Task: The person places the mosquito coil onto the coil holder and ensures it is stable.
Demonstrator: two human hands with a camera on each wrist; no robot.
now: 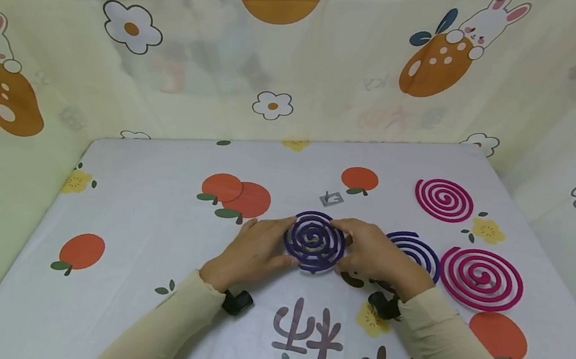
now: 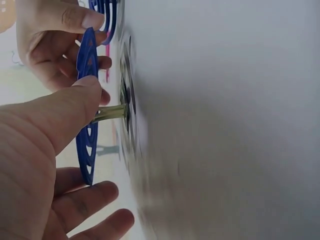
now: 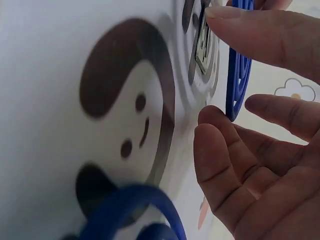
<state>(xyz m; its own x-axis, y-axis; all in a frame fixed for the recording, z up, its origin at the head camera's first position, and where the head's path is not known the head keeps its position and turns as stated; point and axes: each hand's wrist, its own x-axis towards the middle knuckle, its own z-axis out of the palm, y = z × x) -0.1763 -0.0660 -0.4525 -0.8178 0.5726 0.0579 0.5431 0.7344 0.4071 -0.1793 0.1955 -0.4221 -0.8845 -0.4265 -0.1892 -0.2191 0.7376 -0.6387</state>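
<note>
A dark blue mosquito coil (image 1: 314,242) lies flat between my two hands, raised a little above the table. In the left wrist view a thin metal stand (image 2: 111,112) reaches from the table up to the coil's underside. My left hand (image 1: 257,252) holds the coil's left edge, its thumb against the rim and its fingers round the far side. At the opposite edge, my right hand (image 1: 374,251) holds the coil between thumb and fingers. A second blue coil (image 1: 429,255) lies just right of the right hand, partly hidden by it.
Two magenta coils (image 1: 481,280) (image 1: 444,200) lie on the right side of the table. Another small metal stand (image 1: 331,198) rests behind the held coil. The white tablecloth (image 1: 124,304) carries printed fruit and flowers. A patterned curtain (image 1: 198,67) rises at the back.
</note>
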